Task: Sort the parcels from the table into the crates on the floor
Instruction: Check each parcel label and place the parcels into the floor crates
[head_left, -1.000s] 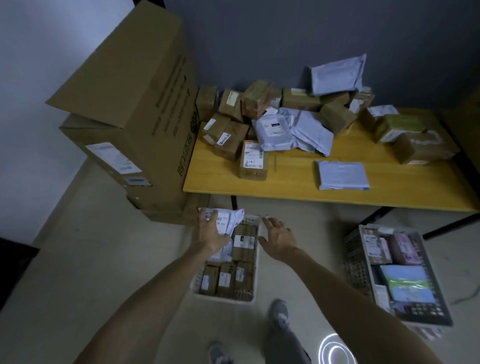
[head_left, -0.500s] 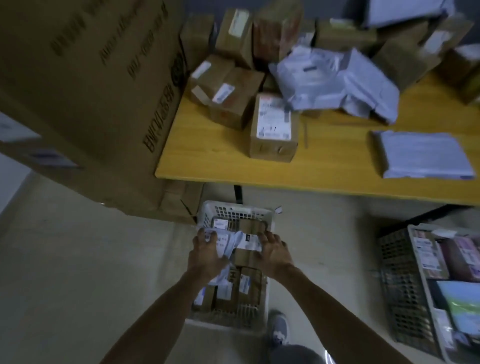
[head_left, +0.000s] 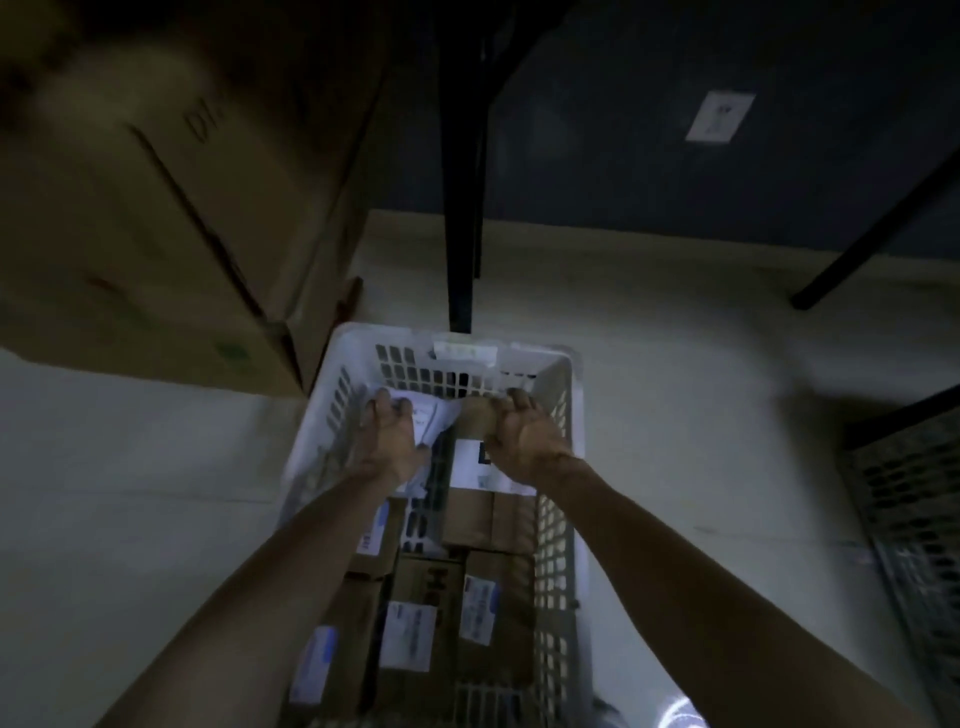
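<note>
A white plastic crate (head_left: 563, 525) stands on the floor under the table, holding several brown labelled boxes (head_left: 426, 608). Both my hands are down inside its far end. My left hand (head_left: 390, 437) grips a crumpled white mailer bag (head_left: 432, 417) against the crate's far left corner. My right hand (head_left: 521, 432) lies over a brown box (head_left: 475, 418) at the far right, fingers curled over its far edge. The table top and its parcels are out of view.
A big cardboard box (head_left: 156, 218) stands on the floor at left, touching the crate's corner. A black table leg (head_left: 462, 208) rises just behind the crate, another slants at right (head_left: 872, 239). A second mesh crate (head_left: 914, 499) sits at the right edge.
I have bent down, so the view dropped from the table to the floor crate. Both hands moved the white mailer bag down into the far end of the crate.
</note>
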